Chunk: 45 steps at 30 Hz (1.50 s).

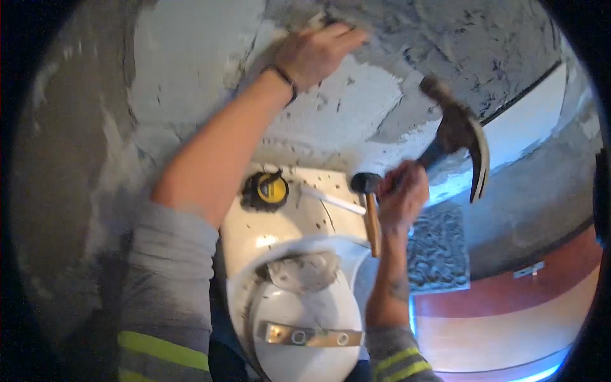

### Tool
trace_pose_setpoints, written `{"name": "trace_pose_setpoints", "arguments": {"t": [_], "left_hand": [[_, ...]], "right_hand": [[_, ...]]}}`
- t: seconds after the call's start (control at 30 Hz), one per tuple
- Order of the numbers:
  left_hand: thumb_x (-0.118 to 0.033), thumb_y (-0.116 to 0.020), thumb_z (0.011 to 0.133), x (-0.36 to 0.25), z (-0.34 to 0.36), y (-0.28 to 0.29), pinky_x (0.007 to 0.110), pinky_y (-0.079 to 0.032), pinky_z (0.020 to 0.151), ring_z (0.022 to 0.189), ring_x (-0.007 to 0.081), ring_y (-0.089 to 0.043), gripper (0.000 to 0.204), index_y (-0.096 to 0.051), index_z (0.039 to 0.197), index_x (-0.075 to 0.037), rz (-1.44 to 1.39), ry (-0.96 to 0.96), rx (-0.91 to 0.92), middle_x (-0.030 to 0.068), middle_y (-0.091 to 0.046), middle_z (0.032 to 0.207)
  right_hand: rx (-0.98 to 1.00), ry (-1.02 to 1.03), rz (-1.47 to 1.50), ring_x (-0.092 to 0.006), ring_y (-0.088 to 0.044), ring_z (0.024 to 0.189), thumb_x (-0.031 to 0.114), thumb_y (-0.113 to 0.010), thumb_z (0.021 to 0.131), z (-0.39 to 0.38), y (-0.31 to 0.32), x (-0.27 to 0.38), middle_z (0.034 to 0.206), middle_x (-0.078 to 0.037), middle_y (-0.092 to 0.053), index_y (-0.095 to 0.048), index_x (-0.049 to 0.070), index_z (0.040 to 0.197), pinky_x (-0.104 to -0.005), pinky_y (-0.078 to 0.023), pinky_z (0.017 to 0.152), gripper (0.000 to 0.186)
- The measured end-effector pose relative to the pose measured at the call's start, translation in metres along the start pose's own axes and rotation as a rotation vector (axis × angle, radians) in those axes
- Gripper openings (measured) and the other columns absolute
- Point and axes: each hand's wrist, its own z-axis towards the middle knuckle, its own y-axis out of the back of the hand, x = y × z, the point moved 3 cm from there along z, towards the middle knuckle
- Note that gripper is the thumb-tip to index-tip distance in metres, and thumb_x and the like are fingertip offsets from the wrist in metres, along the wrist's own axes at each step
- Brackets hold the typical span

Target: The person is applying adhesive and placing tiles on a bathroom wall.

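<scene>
My right hand [404,191] grips the dark handle of a claw hammer [455,130], raised in front of the wall with its curved claw pointing down. My left hand [321,54] is up against the rough wall [356,102], its fingers curled. Something dark shows at its fingertips, but what the fingers hold is too hidden to name. Pale patches and grey, chipped mortar [471,44] cover the wall around it. Just beneath my right hand lies a mallet [372,223] with a black head and wooden handle.
A white toilet [299,356] stands below me. On its tank top [289,223] are a yellow-black tape measure [272,189], a white stick-like tool [334,200] and crumbs. A grey lump [305,272] and a metallic bar [312,335] lie on the seat lid. A ridged grey slab [439,251] sits to the right.
</scene>
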Motion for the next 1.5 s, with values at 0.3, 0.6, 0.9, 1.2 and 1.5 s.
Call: {"name": "trace_pose_setpoints", "arguments": {"t": [0.3,0.6,0.9,1.2,1.5], "left_hand": [[-0.017,-0.056,0.096,-0.028,-0.019,0.075,0.026,-0.049,0.065,0.072,0.0119,-0.060,0.020,-0.064,0.108,-0.003,-0.382,1.090,-0.023,0.0061,-0.066,0.088],[-0.034,-0.061,0.094,-0.046,0.047,0.053,0.020,-0.046,0.065,0.075,0.0061,-0.056,0.026,-0.065,0.103,-0.011,-0.877,1.901,0.211,-0.0039,-0.058,0.085],[-0.024,-0.066,0.090,-0.035,0.065,0.044,0.019,-0.047,0.065,0.069,0.0030,-0.055,0.013,-0.064,0.098,-0.013,-0.827,1.965,0.476,-0.0075,-0.059,0.079],[-0.018,-0.063,0.092,-0.027,0.045,0.074,0.024,-0.049,0.066,0.072,0.0096,-0.059,0.017,-0.065,0.103,-0.006,-0.384,1.321,0.314,0.0018,-0.062,0.084],[-0.007,-0.066,0.086,-0.034,0.038,0.049,0.032,-0.050,0.072,0.081,0.0221,-0.062,0.026,-0.067,0.112,-0.007,-0.085,0.326,0.183,0.0097,-0.062,0.097]], "right_hand": [[0.315,-0.782,-0.130,-0.0089,-0.043,0.057,0.041,-0.045,0.099,-0.220,0.201,0.080,0.073,-0.004,-0.054,-0.051,0.000,0.094,-0.0221,-0.034,0.050,0.041],[0.607,-1.023,-0.235,-0.0279,-0.059,0.055,0.038,-0.055,0.094,-0.220,0.212,0.166,0.062,-0.016,-0.058,-0.061,-0.001,0.110,-0.0387,-0.047,0.055,0.042],[0.834,-1.028,-0.188,-0.0437,-0.061,0.067,0.034,-0.062,0.090,-0.152,0.218,0.169,0.072,-0.026,-0.061,-0.062,0.000,0.101,-0.0461,-0.047,0.058,0.035],[0.644,-0.675,0.088,-0.0397,-0.062,0.060,0.023,-0.060,0.090,-0.104,0.177,0.103,0.063,-0.018,-0.060,-0.057,-0.001,0.104,-0.0430,-0.048,0.057,0.028],[0.313,-0.437,0.208,-0.0187,-0.053,0.048,0.027,-0.048,0.100,-0.062,0.064,0.037,0.055,-0.010,-0.051,-0.050,-0.001,0.087,-0.0331,-0.041,0.047,0.031]]}}
